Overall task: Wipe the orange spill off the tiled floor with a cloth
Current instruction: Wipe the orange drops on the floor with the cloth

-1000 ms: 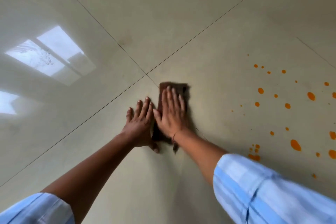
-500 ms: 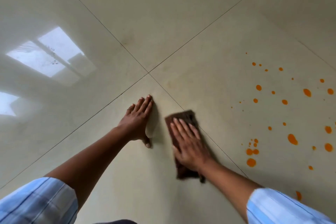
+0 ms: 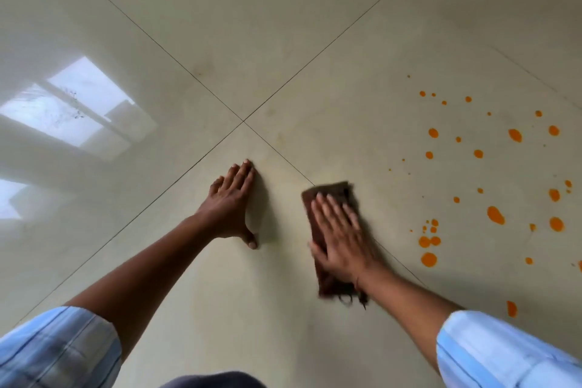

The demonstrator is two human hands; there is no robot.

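Entry: floor wipe, stroke in hand, places reckoned from the grout cross (image 3: 243, 121) where four tiles of the tiled floor (image 3: 283, 25) meet. Cloth (image 3: 330, 191): dark brown, folded to a narrow pad, lying below and right of the cross, across the joint line that runs down-right from it. Right hand (image 3: 341, 239): flat on the cloth, fingers straight and close together, palm pressing down; nothing is pinched. Left hand (image 3: 230, 205): just below the cross, flat on bare tile, fingers together and thumb spread out, apparently a brace. Orange spill (image 3: 496, 215): scattered drops, large and small, well to the right of the cross and well apart from the cloth; none is under the pad. Judged stage: much of the wiping remains. Judged method: carry the pad rightward under even palm pressure, meet the nearest cluster first, and draw the drops inward rather than pushing them outward, since thick drops are likely to smear. Turn the cloth to a clean face once loaded. One drop lies close to the right sleeve (image 3: 504, 353); the cuff risks dragging through it.
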